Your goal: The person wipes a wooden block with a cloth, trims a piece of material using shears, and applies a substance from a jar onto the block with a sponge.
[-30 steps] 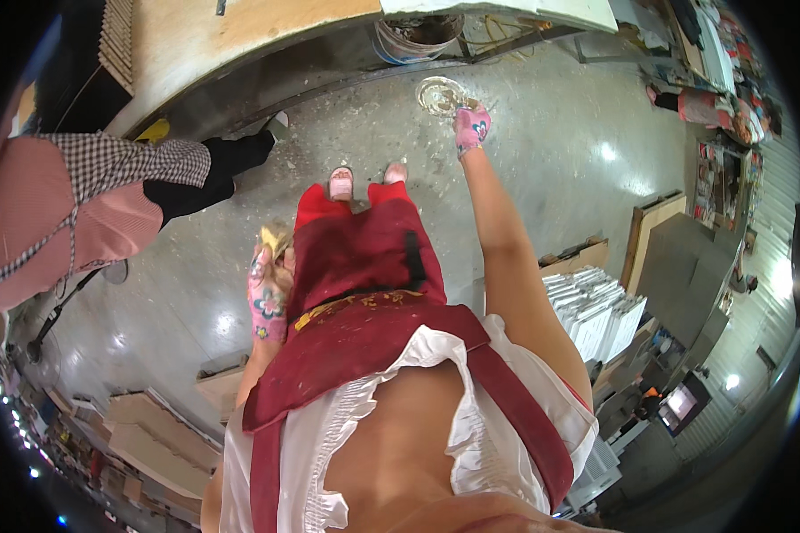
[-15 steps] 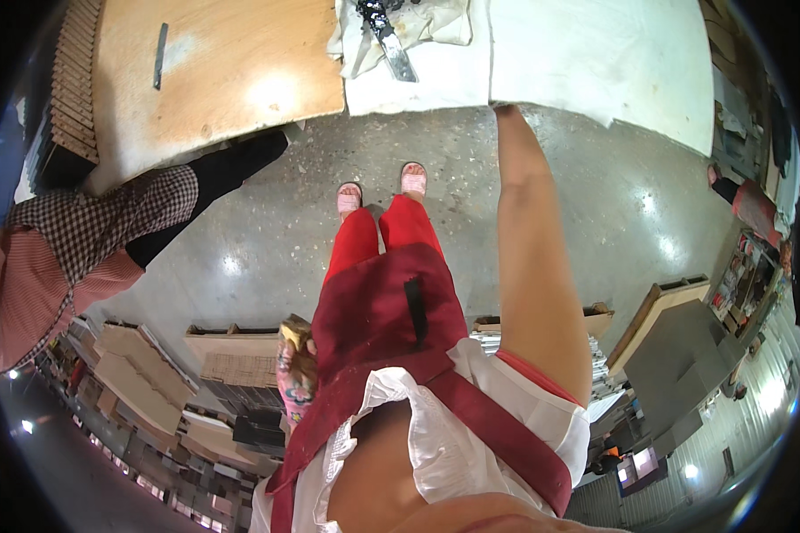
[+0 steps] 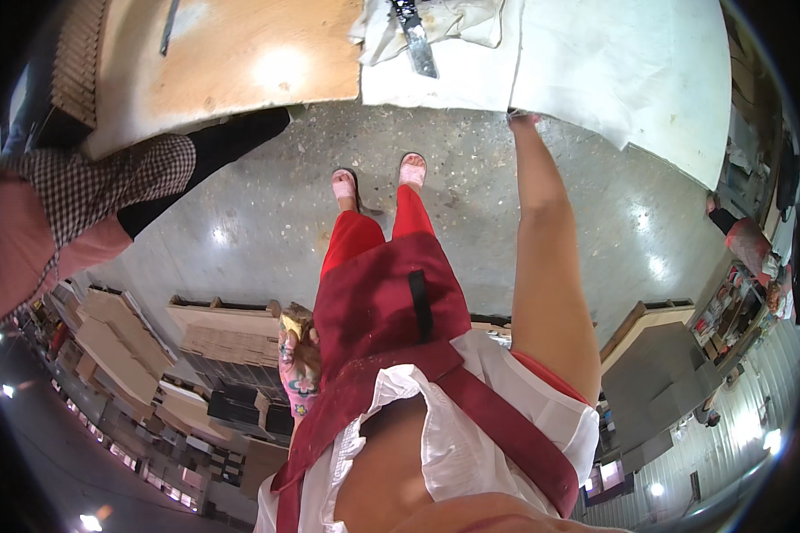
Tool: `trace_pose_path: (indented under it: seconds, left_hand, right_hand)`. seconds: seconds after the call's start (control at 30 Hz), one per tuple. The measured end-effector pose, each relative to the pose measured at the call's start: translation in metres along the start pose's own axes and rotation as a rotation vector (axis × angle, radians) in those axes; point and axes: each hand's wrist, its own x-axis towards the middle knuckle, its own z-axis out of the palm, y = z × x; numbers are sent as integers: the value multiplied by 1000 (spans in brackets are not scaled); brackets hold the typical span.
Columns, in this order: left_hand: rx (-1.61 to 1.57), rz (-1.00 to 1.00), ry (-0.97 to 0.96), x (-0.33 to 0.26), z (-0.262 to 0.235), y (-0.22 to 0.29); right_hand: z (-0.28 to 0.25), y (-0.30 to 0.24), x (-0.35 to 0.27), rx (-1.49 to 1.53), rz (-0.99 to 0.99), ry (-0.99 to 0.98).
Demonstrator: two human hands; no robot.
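My right arm reaches far forward, and my right hand (image 3: 524, 118) is at the near edge of the white sheet (image 3: 622, 80) covering the table. The hand is small and foreshortened there, so its fingers cannot be made out. Low beside my dark red apron is my left hand (image 3: 304, 336), below a floral pink sleeve. Its fingers are curled round something yellowish that I cannot make out. On a stained off-white cloth (image 3: 471, 22) on the table lies a flat metal blade (image 3: 420, 55) smeared with black, like a scraper.
To the left, an orange-brown board (image 3: 240, 53) carries a thin dark strip (image 3: 170, 27). A person in a checked apron (image 3: 107, 182) stands close on my left. Another person (image 3: 748, 247) is at the far right. Stacks of boards (image 3: 231, 355) stand behind me.
My view has shifted, so the table things sit higher and farther right. My feet have stepped along the floor. My right hand stays at the table edge, with more of it showing.
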Motion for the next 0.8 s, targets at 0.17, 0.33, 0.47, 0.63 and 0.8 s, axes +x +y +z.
trace_pose_path:
  seconds: [0.17, 0.33, 0.47, 0.63, 0.8]
  left_hand:
    - [-47, 77, -62, -15, -15, 15]
    - [-213, 47, -148, -8, -58, 43]
    - [-457, 37, -195, -7, -127, 62]
    - [-775, 167, -198, -30, -238, 102]
    - [-1063, 450, -226, -35, -366, 145]
  right_hand:
    - [-26, -49, -92, 306, 77, -32]
    - [-68, -122, -180, 877, 169, 4]
    - [-141, -228, -247, 929, -34, -36]
    - [-167, -368, -364, 850, -477, -290]
    - [-79, -430, -496, 440, -624, -425]
